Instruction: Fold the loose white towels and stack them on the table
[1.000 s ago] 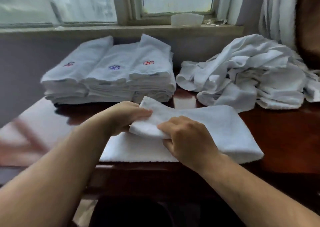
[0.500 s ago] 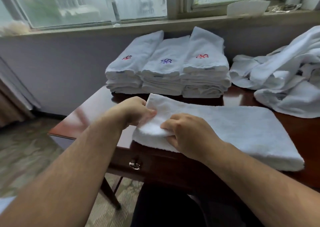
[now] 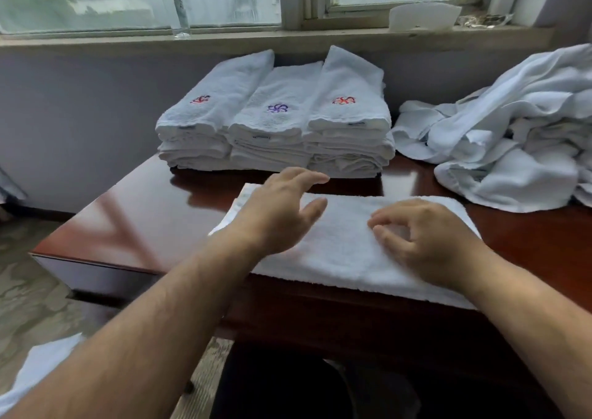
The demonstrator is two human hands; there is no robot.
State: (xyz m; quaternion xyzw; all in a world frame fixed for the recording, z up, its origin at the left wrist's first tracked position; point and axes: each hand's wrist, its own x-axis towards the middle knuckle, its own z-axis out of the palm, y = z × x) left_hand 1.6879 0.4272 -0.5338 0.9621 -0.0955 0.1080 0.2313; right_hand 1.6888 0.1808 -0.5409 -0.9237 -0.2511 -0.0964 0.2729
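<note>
Left hand (image 3: 282, 207): released, fingers spread over the folded towel (image 3: 339, 245).
Right hand (image 3: 426, 239): loosely curled, empty (probably smoothing it flat).

A clear bottle (image 3: 174, 5) and a white tub (image 3: 424, 16) stand well apart on the windowsill (image 3: 288, 39).

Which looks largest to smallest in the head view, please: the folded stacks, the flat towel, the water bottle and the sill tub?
1. folded stacks and flat towel: largest, about alike; the towel lies nearer the camera, so I will not rank them.
2. sill tub and water bottle: smallest, also about alike.
</note>
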